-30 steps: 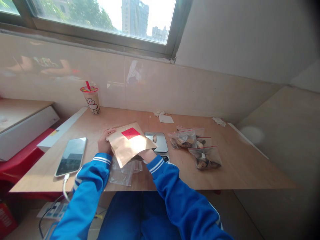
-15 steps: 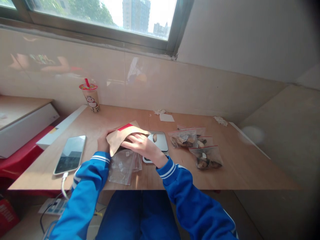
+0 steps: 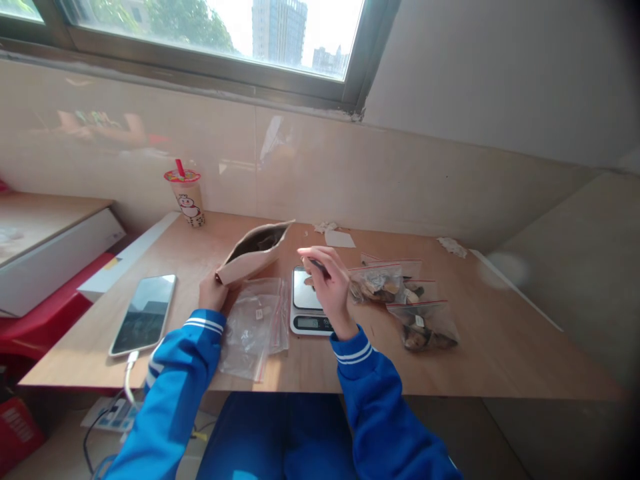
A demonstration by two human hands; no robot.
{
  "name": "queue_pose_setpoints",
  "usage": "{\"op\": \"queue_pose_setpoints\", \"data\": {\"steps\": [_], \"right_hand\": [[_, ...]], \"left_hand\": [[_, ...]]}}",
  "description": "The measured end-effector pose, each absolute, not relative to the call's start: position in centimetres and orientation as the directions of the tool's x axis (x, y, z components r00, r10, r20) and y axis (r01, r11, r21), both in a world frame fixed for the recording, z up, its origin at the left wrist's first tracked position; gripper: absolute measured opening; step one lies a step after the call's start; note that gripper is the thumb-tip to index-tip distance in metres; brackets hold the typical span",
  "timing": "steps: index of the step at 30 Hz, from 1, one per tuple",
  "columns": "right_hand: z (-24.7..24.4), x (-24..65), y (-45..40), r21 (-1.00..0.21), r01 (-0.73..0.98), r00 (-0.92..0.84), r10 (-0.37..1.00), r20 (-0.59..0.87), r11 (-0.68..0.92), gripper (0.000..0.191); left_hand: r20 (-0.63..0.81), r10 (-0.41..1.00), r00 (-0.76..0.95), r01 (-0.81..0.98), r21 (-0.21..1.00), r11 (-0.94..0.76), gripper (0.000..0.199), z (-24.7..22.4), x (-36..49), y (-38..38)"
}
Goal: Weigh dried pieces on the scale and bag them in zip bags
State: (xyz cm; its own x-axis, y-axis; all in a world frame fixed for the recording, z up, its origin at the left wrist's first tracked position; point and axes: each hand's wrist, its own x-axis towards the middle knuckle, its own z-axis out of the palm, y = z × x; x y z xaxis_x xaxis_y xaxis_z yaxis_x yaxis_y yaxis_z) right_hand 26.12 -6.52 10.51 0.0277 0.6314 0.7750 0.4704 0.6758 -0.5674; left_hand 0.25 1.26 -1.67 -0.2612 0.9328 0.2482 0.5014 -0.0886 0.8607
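Observation:
My left hand (image 3: 213, 293) grips the lower end of a kraft paper pouch (image 3: 253, 252), whose mouth gapes open with a dark inside. My right hand (image 3: 325, 280) is raised above the digital kitchen scale (image 3: 306, 303), pinching a small dark piece (image 3: 317, 265) between its fingertips. A small pale piece lies on the scale's steel plate, partly hidden by my fingers. To the right of the scale are several zip bags of dried brown pieces (image 3: 423, 325). Clear, flat zip bags (image 3: 254, 330) lie below the pouch.
A smartphone (image 3: 143, 315) with a white cable lies at the left of the plywood table (image 3: 490, 347). A bubble tea cup (image 3: 186, 198) stands by the tiled wall. Paper scraps lie along the back, and a white box edge runs along the left.
The pouch has turned and risen, its mouth now open upward. My right hand has left the pouch and moved right over the scale, holding a dark piece. The scale's display now shows.

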Motion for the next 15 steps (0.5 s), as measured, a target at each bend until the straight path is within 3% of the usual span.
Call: {"op": "queue_pose_setpoints", "data": {"steps": [2, 5, 9, 15], "right_hand": [[8.7, 27.7, -6.0, -0.733, 0.404, 0.183, 0.737, 0.651, 0.547, 0.023], [5.6, 30.0, -5.1, -0.845, 0.384, 0.204, 0.858, 0.471, 0.373, 0.026], [3.1, 30.8, -4.4, -0.853, 0.439, 0.109, 0.926, 0.362, 0.282, 0.028], [2.4, 31.0, -3.4, -0.851, 0.42, 0.15, 0.901, 0.406, 0.313, 0.028]], "left_hand": [[0.234, 0.934, -0.27, 0.543, 0.838, -0.053, 0.042, -2.0, 0.1, 1.8], [0.224, 0.937, -0.267, 0.589, 0.808, -0.025, 0.047, -2.1, 0.0, 2.2], [0.236, 0.938, -0.254, 0.591, 0.806, -0.043, 0.05, -2.2, -0.1, 2.2], [0.252, 0.935, -0.25, 0.589, 0.806, -0.06, 0.049, -2.6, -0.3, 2.4]]}}
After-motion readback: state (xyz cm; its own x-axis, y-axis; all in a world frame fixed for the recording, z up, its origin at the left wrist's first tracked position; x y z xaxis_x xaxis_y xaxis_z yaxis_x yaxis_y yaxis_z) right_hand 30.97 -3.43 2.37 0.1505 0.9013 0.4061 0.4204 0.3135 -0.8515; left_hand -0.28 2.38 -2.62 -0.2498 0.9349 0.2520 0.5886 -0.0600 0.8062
